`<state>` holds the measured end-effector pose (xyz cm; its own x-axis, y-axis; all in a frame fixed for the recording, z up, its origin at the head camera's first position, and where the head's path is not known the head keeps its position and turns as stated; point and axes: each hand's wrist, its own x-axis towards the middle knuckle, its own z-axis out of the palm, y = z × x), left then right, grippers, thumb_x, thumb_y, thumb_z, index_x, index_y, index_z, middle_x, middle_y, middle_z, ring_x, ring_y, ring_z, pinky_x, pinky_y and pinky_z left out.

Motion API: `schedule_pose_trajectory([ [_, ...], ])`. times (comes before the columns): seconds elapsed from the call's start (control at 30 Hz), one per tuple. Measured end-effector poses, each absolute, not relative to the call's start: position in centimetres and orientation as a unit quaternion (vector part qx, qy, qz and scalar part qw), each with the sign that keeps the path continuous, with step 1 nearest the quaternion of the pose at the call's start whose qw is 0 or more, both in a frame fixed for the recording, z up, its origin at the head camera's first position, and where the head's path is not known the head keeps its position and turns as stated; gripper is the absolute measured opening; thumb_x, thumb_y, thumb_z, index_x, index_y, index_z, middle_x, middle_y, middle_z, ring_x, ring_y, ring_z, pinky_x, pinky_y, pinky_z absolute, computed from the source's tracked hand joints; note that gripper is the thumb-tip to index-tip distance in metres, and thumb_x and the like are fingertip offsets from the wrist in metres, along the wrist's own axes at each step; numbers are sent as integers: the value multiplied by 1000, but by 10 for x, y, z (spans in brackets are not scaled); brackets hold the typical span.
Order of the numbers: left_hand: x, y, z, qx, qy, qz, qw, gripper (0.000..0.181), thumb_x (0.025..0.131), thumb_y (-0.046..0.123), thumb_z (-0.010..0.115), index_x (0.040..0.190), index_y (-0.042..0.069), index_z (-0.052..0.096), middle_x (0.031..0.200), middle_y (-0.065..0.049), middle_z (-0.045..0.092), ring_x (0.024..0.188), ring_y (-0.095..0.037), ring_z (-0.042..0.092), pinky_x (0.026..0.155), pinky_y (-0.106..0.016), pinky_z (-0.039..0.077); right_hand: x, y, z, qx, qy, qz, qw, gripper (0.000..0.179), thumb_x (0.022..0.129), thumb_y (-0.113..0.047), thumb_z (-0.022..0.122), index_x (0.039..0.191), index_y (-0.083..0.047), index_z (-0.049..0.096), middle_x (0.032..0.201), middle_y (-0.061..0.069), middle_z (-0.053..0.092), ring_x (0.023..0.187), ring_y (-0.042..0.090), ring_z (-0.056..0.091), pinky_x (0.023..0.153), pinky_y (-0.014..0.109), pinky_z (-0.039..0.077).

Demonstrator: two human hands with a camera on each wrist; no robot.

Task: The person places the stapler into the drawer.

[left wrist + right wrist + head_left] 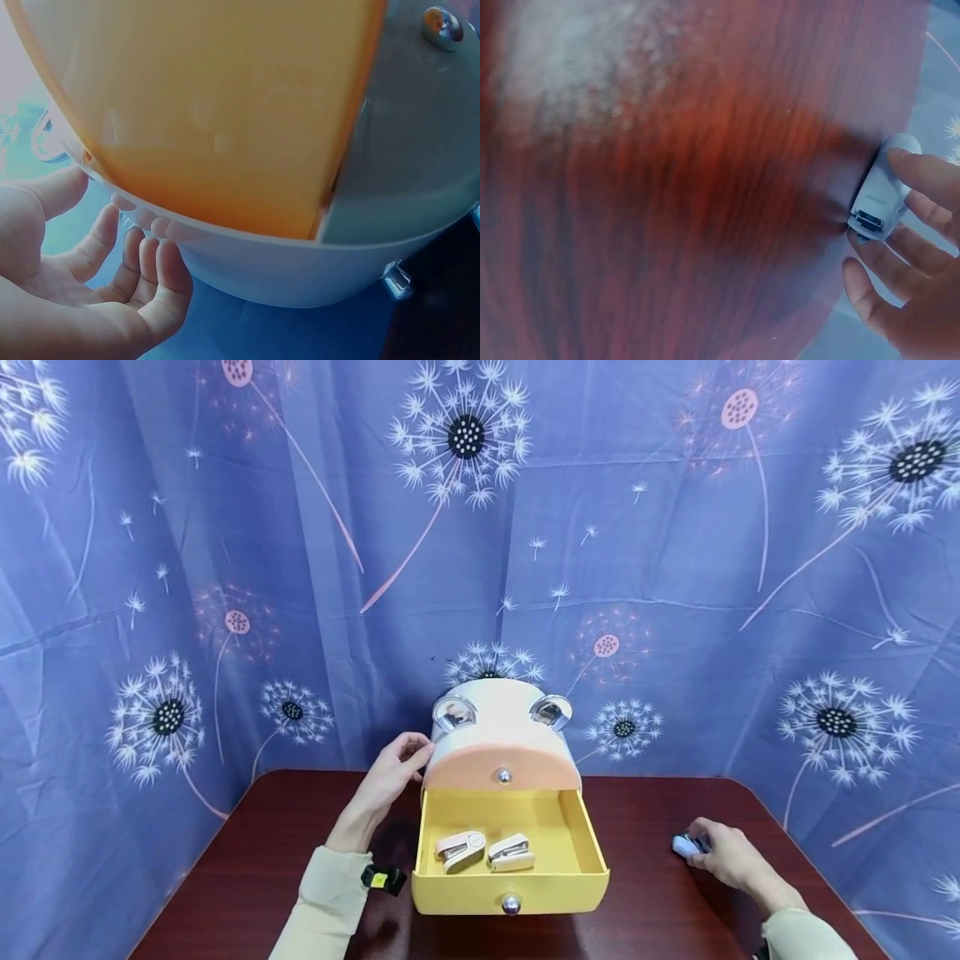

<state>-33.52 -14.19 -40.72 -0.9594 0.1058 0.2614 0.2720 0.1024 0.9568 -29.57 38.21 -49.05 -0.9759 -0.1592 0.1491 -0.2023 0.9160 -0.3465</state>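
A white storage box [495, 714] with two silvery ear-like knobs on top stands on the table. Its lower yellow drawer [459, 893] is pulled out, holding a pink stapler [461, 847] and a cream stapler [512, 853]. Above it, the peach drawer front [468, 768] is closed. My left hand [386, 781] touches the box's left side with loosely bent fingers, as the left wrist view also shows. Far to the right, my right hand [731, 856] pinches a light blue stapler [883, 184] between thumb and fingers, close over the tabletop.
The dark red table [637, 893] has rounded far corners. A blue curtain [675, 677] with dandelion prints hangs close behind and along both sides. The yellow drawer juts toward me between the two arms.
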Motion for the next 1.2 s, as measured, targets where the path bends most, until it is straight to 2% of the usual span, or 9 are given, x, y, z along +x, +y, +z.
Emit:
schedule_pose_trajectory([
  [0.3,-334,-142,-409,-129,-738,-659,64,34,81,35,62,100,8,54,92,-10,52,80,-22,49,61,-32,46,-288,377,-483,96,-976,187,54,34,64,-20,77,90,-9,58,83,5,59,73,19,53,61,36,42],
  [0.6,-334,-140,-409,-123,-738,-660,63,33,81,33,62,100,8,54,93,-10,52,80,-22,49,63,-36,46,-279,356,-455,148,-961,181,144,31,62,-19,78,85,-15,57,72,-5,56,64,13,50,55,30,40],
  [0.87,-333,-140,-407,-125,-740,-658,64,33,82,33,61,101,8,54,94,-10,52,82,-22,48,67,-42,46,-263,307,-414,212,-934,190,214,32,62,-18,78,84,-20,55,76,-7,55,63,10,49,53,25,39],
  [1.07,-332,-140,-407,-125,-738,-660,67,33,82,31,61,101,6,53,93,-10,52,81,-20,48,63,-35,46,-247,272,-384,238,-918,201,244,33,64,-24,78,88,-24,55,80,-11,54,64,7,49,54,22,40],
  [1.2,-332,-139,-406,-126,-739,-658,69,32,83,30,60,101,5,53,93,-10,52,81,-20,48,64,-38,45,-237,251,-368,262,-905,215,256,32,66,-26,77,88,-24,54,80,-12,53,64,5,49,53,20,40],
])
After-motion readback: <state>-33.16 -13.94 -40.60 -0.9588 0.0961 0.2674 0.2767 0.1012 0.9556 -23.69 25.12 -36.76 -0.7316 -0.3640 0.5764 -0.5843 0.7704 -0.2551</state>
